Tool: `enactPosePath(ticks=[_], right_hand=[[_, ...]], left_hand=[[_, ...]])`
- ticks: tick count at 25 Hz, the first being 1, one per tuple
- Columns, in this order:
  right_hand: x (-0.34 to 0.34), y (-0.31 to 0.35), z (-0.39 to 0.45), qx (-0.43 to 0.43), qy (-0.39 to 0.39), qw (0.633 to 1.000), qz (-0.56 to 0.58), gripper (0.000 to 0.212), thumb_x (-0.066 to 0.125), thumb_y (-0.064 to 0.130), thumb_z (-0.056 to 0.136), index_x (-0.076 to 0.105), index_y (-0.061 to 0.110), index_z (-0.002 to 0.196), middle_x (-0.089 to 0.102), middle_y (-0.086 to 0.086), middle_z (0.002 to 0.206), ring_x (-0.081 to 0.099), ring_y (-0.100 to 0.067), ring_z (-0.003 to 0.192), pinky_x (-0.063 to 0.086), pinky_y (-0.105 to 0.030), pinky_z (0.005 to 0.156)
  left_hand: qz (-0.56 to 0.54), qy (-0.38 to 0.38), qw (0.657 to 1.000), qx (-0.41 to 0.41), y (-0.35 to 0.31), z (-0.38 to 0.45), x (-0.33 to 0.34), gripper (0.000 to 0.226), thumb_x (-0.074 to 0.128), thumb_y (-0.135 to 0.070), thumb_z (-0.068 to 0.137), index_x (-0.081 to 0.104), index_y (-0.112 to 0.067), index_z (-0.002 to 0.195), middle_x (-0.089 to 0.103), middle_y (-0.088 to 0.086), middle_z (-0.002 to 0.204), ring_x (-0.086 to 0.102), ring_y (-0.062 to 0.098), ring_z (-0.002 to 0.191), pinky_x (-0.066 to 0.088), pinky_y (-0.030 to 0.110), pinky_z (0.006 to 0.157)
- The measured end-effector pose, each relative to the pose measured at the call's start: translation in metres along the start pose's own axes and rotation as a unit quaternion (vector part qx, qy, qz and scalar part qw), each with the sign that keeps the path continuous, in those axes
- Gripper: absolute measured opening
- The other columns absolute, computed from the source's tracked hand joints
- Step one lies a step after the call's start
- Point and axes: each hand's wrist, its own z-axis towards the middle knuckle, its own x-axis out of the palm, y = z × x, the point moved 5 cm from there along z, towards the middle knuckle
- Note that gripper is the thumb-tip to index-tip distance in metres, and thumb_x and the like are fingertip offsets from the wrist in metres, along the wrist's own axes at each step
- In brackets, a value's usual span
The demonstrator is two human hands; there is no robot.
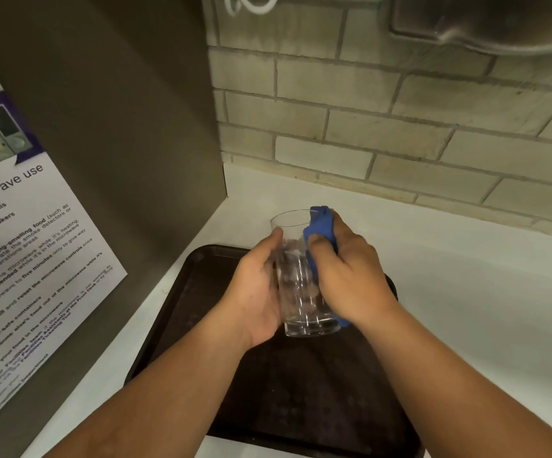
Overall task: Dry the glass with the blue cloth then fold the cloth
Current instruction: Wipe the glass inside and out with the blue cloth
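Both forearms reach forward over the dark tray [175, 312], which sits on the white worktop [466, 292] near its back-left corner. Above the tray the left hand [254, 292] wraps the glass [301, 285] from the left, fingers clasped to steady it — the right hand [350, 276] presses the bunched blue cloth [321, 226] against its right wall up to the rim, apparently still drying.

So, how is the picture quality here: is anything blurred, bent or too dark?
Head view: dim, warm light; the wide lens bends the brick wall and the poster. The glass and blue cloth are slightly soft; the left hand and right hand are fairly clear. The dark tray shows little detail.
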Motion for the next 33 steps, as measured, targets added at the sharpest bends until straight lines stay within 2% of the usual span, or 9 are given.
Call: enactPosePath(ticks=[5,8,13,17,19,22,25,30,33], right_hand=[[0.007,-0.021,0.003,0.111,0.016,0.985,0.132,0.042,0.047,0.038,0.092,0.063,0.0,0.095,0.065,-0.025,0.079,0.064,-0.04,0.071,0.054,-0.044,0.071],[0.008,-0.038,-0.023,0.127,0.024,0.987,0.096,0.037,0.047,0.03,0.091,0.063,-0.003,0.095,0.066,-0.014,0.077,0.062,-0.032,0.068,0.051,-0.043,0.069],[0.026,-0.009,-0.054,-0.046,0.036,0.994,-0.092,0.062,0.04,0.039,0.097,0.032,0.018,0.155,0.059,-0.006,0.137,0.064,-0.012,0.113,0.057,-0.023,0.092],[0.002,0.004,0.004,0.013,-0.022,0.999,-0.03,0.031,0.044,0.029,0.1,0.06,0.02,0.125,0.067,-0.001,0.087,0.063,0.001,0.07,0.043,-0.007,0.054],[-0.001,-0.006,-0.001,0.054,-0.003,0.998,0.034,0.02,0.045,0.024,0.099,0.064,0.024,0.093,0.066,0.001,0.07,0.061,-0.004,0.057,0.043,-0.012,0.048],[0.02,-0.016,-0.049,0.009,0.051,0.999,-0.012,0.026,0.046,0.026,0.095,0.063,0.023,0.116,0.071,0.005,0.088,0.068,-0.005,0.07,0.05,-0.014,0.058],[0.026,-0.012,-0.049,-0.047,0.029,0.997,-0.056,0.055,0.045,0.03,0.099,0.036,0.017,0.152,0.065,0.001,0.112,0.067,-0.005,0.092,0.05,-0.005,0.074],[0.002,-0.01,0.003,0.064,-0.019,0.997,0.041,0.019,0.046,0.027,0.101,0.064,0.023,0.096,0.067,-0.002,0.076,0.064,-0.004,0.064,0.049,-0.018,0.058],[0.015,-0.018,-0.035,0.033,0.027,0.999,0.001,0.028,0.047,0.024,0.097,0.063,0.02,0.12,0.074,-0.007,0.097,0.071,-0.018,0.084,0.058,-0.031,0.072]], left_hand=[[-0.019,-0.002,1.0,-0.007,0.001,0.001,0.001,0.057,0.079,-0.061,0.073,0.084,-0.013,0.103,0.081,0.017,0.093,0.079,0.034,0.08,0.065,0.046,0.073],[-0.007,-0.028,0.999,-0.023,0.008,0.006,-0.001,0.053,0.069,-0.063,0.085,0.087,-0.014,0.084,0.082,0.013,0.081,0.079,0.029,0.07,0.065,0.038,0.064],[0.01,-0.056,0.997,-0.057,0.014,0.006,-0.004,0.063,0.067,-0.068,0.084,0.086,-0.01,0.098,0.082,0.012,0.08,0.08,0.027,0.071,0.065,0.035,0.062],[-0.023,-0.029,0.999,0.0,0.011,0.001,0.003,0.065,0.068,-0.063,0.086,0.075,-0.011,0.124,0.08,0.013,0.082,0.078,0.031,0.071,0.064,0.04,0.062],[-0.025,-0.006,1.0,0.009,0.003,0.003,0.006,0.052,0.071,-0.06,0.082,0.086,-0.014,0.099,0.079,0.011,0.073,0.077,0.028,0.063,0.064,0.037,0.058],[-0.015,-0.051,0.999,0.005,0.002,0.009,-0.002,0.049,0.066,-0.059,0.09,0.086,-0.021,0.065,0.079,0.008,0.064,0.077,0.023,0.054,0.061,0.032,0.046],[0.022,-0.06,0.998,-0.014,0.01,0.006,-0.002,0.051,0.068,-0.064,0.087,0.088,-0.017,0.083,0.082,0.01,0.075,0.08,0.024,0.066,0.062,0.031,0.056],[-0.007,-0.026,1.0,0.001,0.002,0.003,0.007,0.049,0.058,-0.062,0.095,0.088,-0.028,0.075,0.085,0.007,0.077,0.082,0.024,0.071,0.066,0.037,0.06],[-0.012,-0.057,0.998,-0.004,-0.001,0.009,0.003,0.056,0.059,-0.066,0.093,0.087,-0.025,0.069,0.085,0.009,0.075,0.082,0.026,0.067,0.065,0.036,0.056]])
